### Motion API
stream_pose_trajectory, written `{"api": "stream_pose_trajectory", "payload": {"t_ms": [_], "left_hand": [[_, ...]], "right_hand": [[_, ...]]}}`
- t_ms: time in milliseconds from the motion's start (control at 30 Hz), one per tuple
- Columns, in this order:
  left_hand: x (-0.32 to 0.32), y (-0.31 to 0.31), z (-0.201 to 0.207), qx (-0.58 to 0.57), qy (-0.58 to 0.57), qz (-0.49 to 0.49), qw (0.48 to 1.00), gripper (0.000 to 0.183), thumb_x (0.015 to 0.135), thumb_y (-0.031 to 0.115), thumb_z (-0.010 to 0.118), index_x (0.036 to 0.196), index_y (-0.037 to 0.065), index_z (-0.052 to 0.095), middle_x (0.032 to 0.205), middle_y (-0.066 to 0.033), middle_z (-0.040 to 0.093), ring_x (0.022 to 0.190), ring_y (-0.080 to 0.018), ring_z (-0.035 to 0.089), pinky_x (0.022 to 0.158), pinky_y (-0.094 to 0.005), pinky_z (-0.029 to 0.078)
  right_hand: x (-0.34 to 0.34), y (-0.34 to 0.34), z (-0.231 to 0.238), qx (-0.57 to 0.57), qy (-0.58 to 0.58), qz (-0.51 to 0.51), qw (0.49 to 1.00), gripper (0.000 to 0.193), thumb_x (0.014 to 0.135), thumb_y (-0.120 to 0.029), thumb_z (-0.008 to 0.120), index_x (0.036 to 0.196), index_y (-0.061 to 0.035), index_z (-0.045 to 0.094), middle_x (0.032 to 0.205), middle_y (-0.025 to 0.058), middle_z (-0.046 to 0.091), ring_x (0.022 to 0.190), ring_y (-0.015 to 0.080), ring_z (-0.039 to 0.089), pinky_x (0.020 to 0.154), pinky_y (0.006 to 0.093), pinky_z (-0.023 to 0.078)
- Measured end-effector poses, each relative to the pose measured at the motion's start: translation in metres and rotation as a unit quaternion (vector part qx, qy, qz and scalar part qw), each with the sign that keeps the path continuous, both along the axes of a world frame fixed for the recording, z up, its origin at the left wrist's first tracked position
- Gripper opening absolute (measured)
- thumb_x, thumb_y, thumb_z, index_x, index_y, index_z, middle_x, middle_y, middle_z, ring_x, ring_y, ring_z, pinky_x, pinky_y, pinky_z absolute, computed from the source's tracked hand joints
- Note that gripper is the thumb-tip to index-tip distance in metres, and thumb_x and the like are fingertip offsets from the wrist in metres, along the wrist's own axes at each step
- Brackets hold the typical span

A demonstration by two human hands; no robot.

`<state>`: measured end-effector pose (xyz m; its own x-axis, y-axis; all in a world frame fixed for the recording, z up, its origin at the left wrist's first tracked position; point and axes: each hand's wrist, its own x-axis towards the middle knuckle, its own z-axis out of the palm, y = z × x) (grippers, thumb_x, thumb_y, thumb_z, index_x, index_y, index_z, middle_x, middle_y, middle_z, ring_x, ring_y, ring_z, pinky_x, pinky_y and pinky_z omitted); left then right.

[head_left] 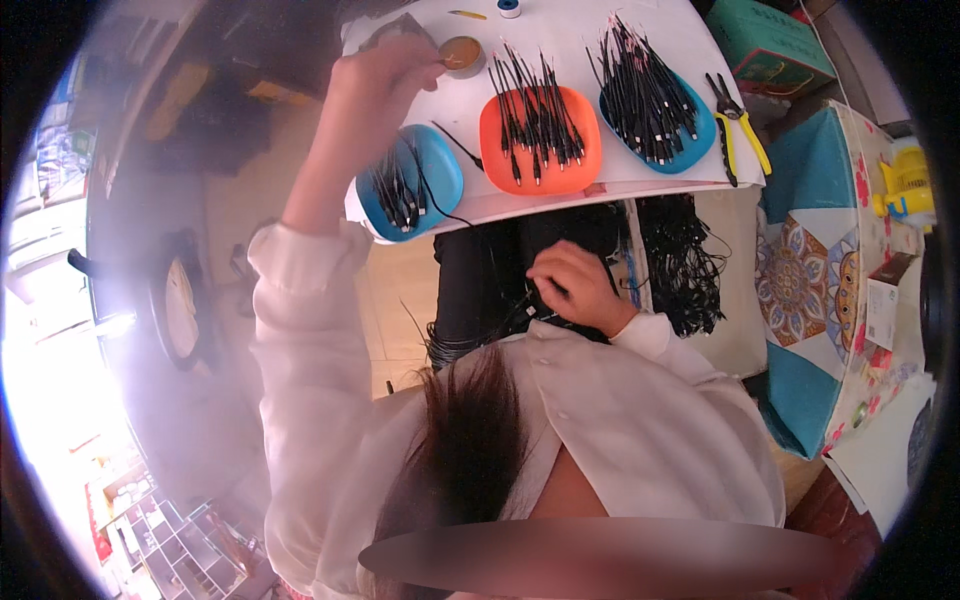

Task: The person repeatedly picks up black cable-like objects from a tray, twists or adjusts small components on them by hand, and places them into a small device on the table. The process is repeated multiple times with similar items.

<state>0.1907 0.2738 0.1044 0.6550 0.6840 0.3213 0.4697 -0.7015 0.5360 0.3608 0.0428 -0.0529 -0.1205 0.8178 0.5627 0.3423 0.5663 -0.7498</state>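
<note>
- From my distance, I am seeing the left hand (390, 80) hovering over the far left part of the white surface (620, 170), its fingertips bending just beside the rim of a round tin (461, 54) with brown content.
- I am not managing to tell if this left grip is grasping something or only pinching air, because the fingers are hiding the inside.
- The right hand (578, 288) is resting low, above the lap, with fingers curling; a small pale connector (531, 311) is showing near them, but I cannot tell if the right grip is clasping its cable.
- The black cables are lying in three trays: few in the left blue tray (448, 172), more in the orange tray (592, 112), a thick group in the right blue tray (706, 128).
- I am judging that the step in hand is around the tin, so I am wanting a light left pinch, a steady wrist and no push against the rim.
- I am also minding the left forearm, which is passing close over the left tray; lifting the elbow would be avoiding a snag.
- One thin cable (445, 212) is hanging over the edge there, so I am advising slow pulling with slack.
</note>
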Motion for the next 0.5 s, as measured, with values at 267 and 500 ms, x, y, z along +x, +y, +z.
{"api": "stream_pose_trajectory", "payload": {"t_ms": [267,500], "left_hand": [[0.008,0.091,-0.063,0.145,0.193,-0.085,0.967,0.017,0.083,0.015,0.066,0.095,0.003,0.068,0.086,-0.0163,0.067,0.079,-0.0352,0.064,0.072,-0.039,0.052],[0.016,0.123,-0.085,0.17,0.275,-0.104,0.94,0.015,0.085,0.014,0.062,0.094,0.005,0.068,0.085,-0.0171,0.066,0.081,-0.0359,0.064,0.074,-0.0417,0.051]], "right_hand": [[0.0,0.004,-0.029,-0.06,-0.062,0.006,0.996,0.011,0.078,-0.009,0.065,0.087,-0.0063,0.06,0.085,0.0074,0.062,0.076,0.0256,0.062,0.067,0.0363,0.052],[0.001,0.012,-0.03,-0.058,-0.05,0.015,0.997,0.013,0.075,-0.007,0.066,0.087,-0.0059,0.059,0.084,0.0077,0.061,0.074,0.0253,0.062,0.064,0.0356,0.053]]}}
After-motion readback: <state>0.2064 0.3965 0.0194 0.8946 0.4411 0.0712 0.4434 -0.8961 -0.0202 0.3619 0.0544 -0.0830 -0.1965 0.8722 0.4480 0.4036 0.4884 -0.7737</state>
